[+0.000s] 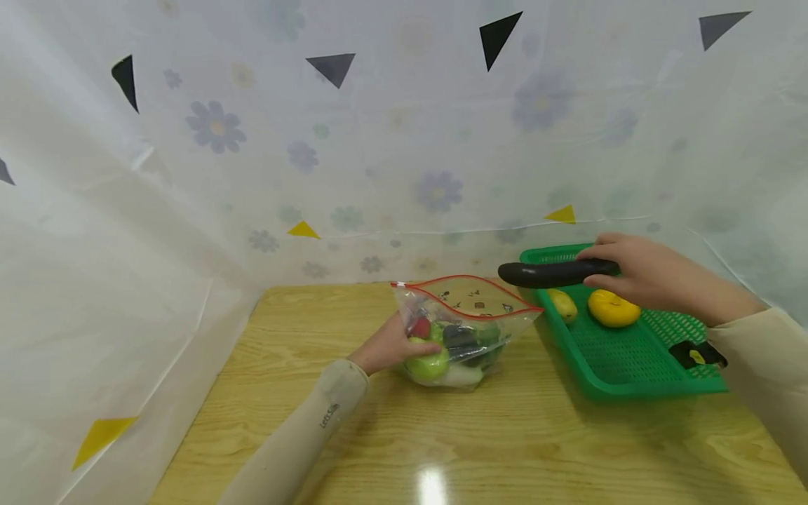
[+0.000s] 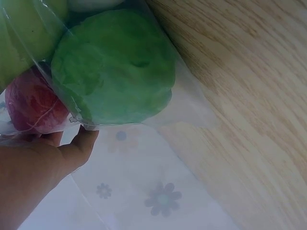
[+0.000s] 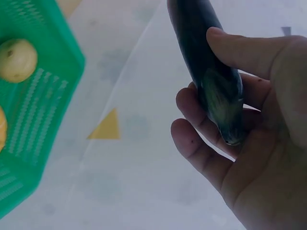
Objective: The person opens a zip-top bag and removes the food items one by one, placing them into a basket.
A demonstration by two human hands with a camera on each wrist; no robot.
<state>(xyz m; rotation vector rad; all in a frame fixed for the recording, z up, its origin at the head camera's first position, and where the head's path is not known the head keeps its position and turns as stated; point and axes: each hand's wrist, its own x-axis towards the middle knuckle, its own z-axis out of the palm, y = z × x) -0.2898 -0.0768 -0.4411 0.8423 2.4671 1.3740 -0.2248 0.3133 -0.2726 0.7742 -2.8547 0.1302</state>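
A clear zip bag [image 1: 514,327] with a red zip edge stands on the table, its mouth gaping upward. My left hand [image 1: 393,347] grips its left side, thumb in front and fingers mostly hidden behind. Through the plastic show a light green round fruit [image 1: 427,363], a red piece [image 1: 419,327], dark pieces and a white one [image 1: 461,377]. The left wrist view shows a large rounded green vegetable [image 2: 115,67] in the bag. My right hand [image 1: 653,272] holds a long dark eggplant [image 1: 543,274] by one end, thumb against fingers; its far tip points toward the bag's mouth.
To the right is a green perforated basket [image 1: 587,384], under my right hand. Inside lie a yellow pumpkin [image 1: 614,309] and a pale yellow fruit [image 1: 563,306]. A wooden table [image 1: 353,449] carries everything, with a flower-patterned curtain [image 1: 379,161] behind and at the sides.
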